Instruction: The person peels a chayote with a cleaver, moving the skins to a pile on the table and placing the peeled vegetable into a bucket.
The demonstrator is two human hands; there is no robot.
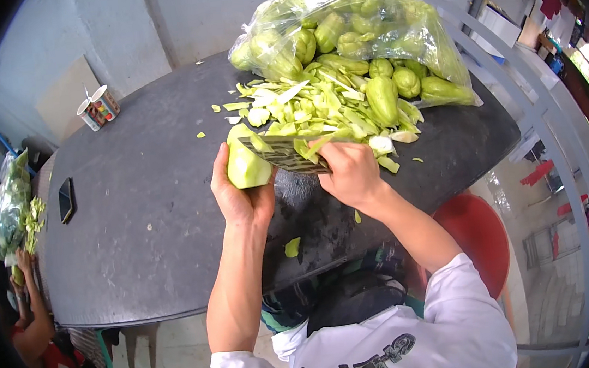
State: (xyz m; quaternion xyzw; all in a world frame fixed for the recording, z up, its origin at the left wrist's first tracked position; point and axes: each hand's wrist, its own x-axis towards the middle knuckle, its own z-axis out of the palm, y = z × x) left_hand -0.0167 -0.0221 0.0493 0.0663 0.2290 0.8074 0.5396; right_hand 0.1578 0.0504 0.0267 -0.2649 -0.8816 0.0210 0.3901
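Dark tabletop (128, 228) spread before a pale wall (117, 31). My left hand (242, 207) cupped a pale green chayote (245, 167) over it, fingers curled round the lower end. My right hand (351, 173), fingers closed, gripped a broad knife (285, 158), its blade at the chayote's right side. Peelings (322, 107) lay heaped just beyond, before a clear bag (429, 36) of whole chayotes (329, 31).

Peelings (333, 108) on table (136, 228), before bag (400, 25)

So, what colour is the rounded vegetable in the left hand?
Light green rounded vegetable, in the left hand; best in the head view.
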